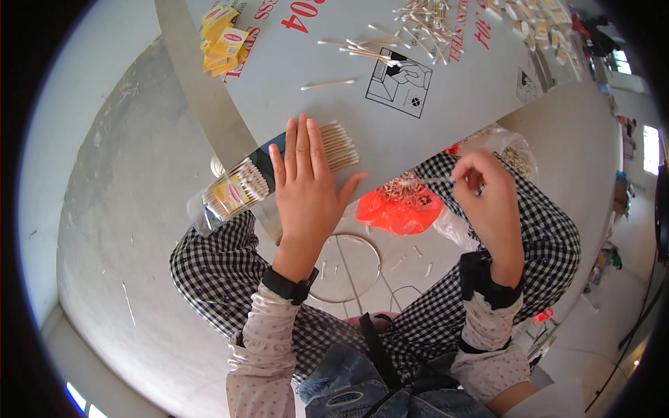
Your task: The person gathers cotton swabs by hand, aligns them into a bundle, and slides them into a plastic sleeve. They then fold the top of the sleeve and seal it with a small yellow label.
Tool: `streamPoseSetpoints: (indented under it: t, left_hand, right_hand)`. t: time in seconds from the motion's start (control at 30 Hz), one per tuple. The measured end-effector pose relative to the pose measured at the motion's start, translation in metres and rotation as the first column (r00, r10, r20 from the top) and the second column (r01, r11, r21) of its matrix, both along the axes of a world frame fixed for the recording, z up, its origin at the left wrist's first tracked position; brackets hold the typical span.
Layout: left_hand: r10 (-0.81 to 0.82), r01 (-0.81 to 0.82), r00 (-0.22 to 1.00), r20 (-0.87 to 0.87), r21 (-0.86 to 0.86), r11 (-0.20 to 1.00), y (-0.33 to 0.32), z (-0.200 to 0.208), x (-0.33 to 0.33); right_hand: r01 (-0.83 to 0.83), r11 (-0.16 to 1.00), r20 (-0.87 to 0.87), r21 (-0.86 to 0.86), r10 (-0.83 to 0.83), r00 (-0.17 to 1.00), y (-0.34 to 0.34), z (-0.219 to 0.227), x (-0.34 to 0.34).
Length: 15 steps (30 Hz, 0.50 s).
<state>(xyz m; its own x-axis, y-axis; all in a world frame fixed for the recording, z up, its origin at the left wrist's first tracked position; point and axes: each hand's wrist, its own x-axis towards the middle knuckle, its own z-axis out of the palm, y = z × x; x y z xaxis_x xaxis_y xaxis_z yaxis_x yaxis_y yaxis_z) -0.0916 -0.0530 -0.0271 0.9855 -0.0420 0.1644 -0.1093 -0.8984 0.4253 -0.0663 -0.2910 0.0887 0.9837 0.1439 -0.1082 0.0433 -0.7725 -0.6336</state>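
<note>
My left hand point(304, 191) lies flat near the table's edge, fingers stretched out, over a row of cotton swabs point(339, 145) whose stems show past my fingers. To its left is a clear packet of cotton swabs point(230, 195) with a yellow label, overhanging the edge. A dark strip point(263, 161) shows between packet and hand. My right hand point(490, 195) is held off the table at the right, thumb and forefinger pinched on a thin white cotton swab point(433, 181). Beneath that swab, a red plastic bag point(397, 214) holds many swabs.
Yellow cards point(226, 43) lie at the table's far left. Loose swabs point(327, 84) and a heap of swabs point(426, 26) lie farther back; more packets point(540, 24) sit far right. A clear bag point(519, 155) hangs by my right knee. A metal ring point(378, 261) stands below.
</note>
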Motion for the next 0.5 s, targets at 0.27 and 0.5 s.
streamPoseSetpoints:
  t: [0.27, 0.5]
  left_hand:
    - [0.037, -0.042, 0.999, -0.022, -0.348, 0.937, 0.008, 0.014, -0.010]
    - [0.348, -0.156, 0.929, -0.124, -0.986, 0.065, -0.004, 0.008, 0.002]
  right_hand:
    - [-0.041, 0.989, 0.151, 0.143, 0.019, 0.988, 0.025, -0.039, 0.005]
    - [0.116, 0.511, -0.037, 0.852, -0.162, 0.986, 0.101, -0.111, 0.041]
